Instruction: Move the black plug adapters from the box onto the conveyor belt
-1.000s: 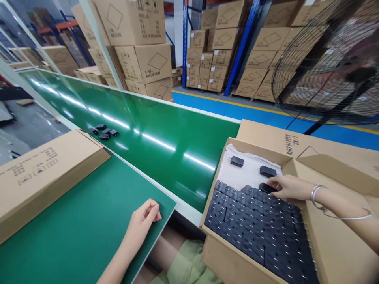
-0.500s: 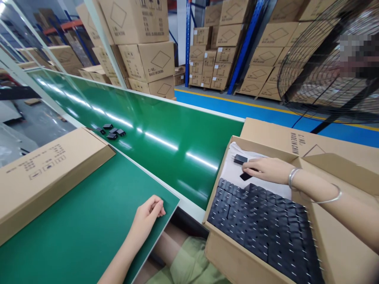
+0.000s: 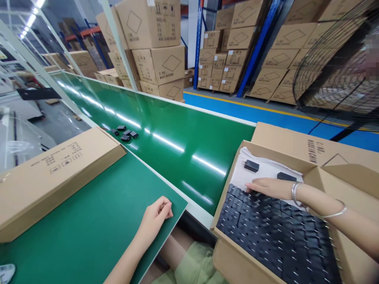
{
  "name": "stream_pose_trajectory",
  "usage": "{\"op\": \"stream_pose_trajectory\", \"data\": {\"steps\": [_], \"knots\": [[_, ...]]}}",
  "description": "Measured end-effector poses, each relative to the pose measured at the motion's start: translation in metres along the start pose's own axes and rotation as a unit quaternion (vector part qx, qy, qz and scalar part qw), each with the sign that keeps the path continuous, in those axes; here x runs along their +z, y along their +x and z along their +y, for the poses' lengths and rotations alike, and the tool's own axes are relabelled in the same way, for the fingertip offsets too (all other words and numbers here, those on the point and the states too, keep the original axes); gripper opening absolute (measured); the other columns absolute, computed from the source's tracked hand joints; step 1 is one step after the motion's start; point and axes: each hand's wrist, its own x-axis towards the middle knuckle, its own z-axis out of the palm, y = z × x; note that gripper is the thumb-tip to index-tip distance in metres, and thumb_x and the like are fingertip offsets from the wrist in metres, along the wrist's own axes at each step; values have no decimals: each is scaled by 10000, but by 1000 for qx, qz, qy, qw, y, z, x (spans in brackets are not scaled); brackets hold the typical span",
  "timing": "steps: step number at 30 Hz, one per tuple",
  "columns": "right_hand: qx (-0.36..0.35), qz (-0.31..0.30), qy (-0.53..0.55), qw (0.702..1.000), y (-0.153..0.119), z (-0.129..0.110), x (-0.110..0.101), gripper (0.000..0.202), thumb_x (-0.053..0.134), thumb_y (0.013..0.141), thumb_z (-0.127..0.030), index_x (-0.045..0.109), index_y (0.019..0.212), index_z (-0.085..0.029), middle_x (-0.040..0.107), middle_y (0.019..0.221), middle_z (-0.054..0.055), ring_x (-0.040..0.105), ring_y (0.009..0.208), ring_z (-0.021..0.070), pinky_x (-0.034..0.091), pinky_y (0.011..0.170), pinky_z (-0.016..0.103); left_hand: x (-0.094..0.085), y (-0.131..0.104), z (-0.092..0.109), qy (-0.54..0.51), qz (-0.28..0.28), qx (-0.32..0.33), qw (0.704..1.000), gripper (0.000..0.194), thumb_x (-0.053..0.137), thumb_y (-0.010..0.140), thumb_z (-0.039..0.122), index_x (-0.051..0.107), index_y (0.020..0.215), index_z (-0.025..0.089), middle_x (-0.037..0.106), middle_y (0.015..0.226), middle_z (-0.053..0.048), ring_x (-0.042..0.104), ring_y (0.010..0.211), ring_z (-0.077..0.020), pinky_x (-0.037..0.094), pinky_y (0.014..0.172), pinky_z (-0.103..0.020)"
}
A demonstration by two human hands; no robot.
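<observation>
My right hand (image 3: 266,187) reaches over the front of a carton (image 3: 216,228) packed with rows of black plug chargers (image 3: 275,232), their metal prongs facing up. Its fingers are bent together at the end of the top row, around a dark charger that blends into the others and is mostly hidden. On the white paper sheet (image 3: 241,173) behind the row lie two loose black chargers, one at the left (image 3: 251,165) and one behind my wrist (image 3: 286,176). Loosely curled, my left hand (image 3: 159,213) rests on the green tabletop (image 3: 118,209) near its corner, with nothing visible in it.
Several black chargers (image 3: 126,138) sit on the long green conveyor belt (image 3: 177,122). A closed carton (image 3: 65,173) lies on the tabletop at left. Another carton (image 3: 284,138) stands behind the open one. Stacked boxes (image 3: 160,65) and a large fan (image 3: 337,67) stand beyond.
My right hand has moved from the paper towards me, to the charger row, uncovering a charger on the paper. My left hand stays on the tabletop. The view has shifted slightly.
</observation>
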Motion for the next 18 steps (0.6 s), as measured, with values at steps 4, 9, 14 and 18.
{"op": "stream_pose_trajectory", "data": {"steps": [4,9,14,18], "knots": [[11,19,44,999,-4,-2,-5,692,133,902,-589,627,1149,-171,591,1217,91,529,1138,248,339,1049,334,0,0,-2,-13,-2,-4,1000,264,471,801,419,490,650,204,579,590,0,510,577,-146,421,625,-256],[-3,-19,80,997,-4,21,6,580,381,806,-669,649,1133,-272,586,1250,41,495,1197,267,337,1072,332,4,0,-9,-19,-5,-9,1000,239,443,807,389,484,658,205,587,586,4,514,572,-138,413,619,-246],[-8,-17,123,992,9,74,25,446,425,762,-716,657,1051,-467,598,1226,-37,481,1216,247,326,1085,326,9,2,-12,-24,10,-7,1000,223,432,812,360,480,659,205,583,569,16,513,558,-130,407,605,-235],[-24,65,117,991,18,99,30,377,444,771,-685,669,1006,-496,625,1181,35,527,1162,268,360,1047,363,11,2,-12,-29,13,-5,999,216,433,809,344,474,648,205,577,552,21,503,548,-127,407,598,-232]]}}
